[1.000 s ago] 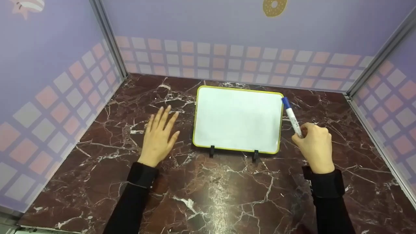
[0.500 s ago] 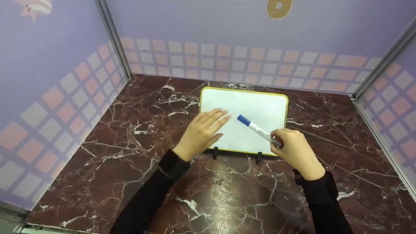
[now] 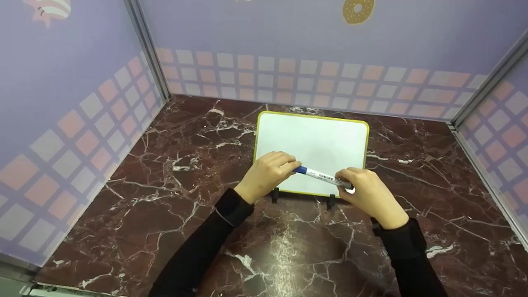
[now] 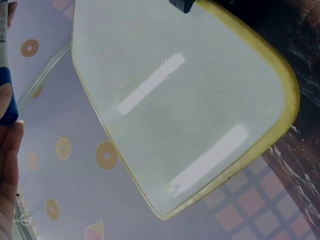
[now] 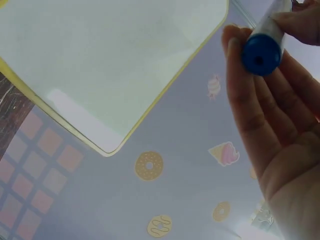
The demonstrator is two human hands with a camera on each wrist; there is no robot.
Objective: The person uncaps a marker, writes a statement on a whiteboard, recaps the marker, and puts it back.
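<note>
One blue-capped marker (image 3: 323, 176) is held before one yellow-rimmed whiteboard (image 3: 315, 136) with two black feet (image 3: 275, 196): the left hand's (image 3: 267, 173) fingers pinch its cap (image 3: 301, 169), the right hand's (image 3: 367, 192) fingers its tail end.

No text, brand or number is legible. The marker (image 3: 318, 175) bears a row of small dark characters (image 3: 328, 178) printed lengthwise on its white barrel; in the head view, the characters are too small to resolve. The left wrist view shows dark print on the same barrel, cut off by the picture edge and likewise unreadable.
</note>
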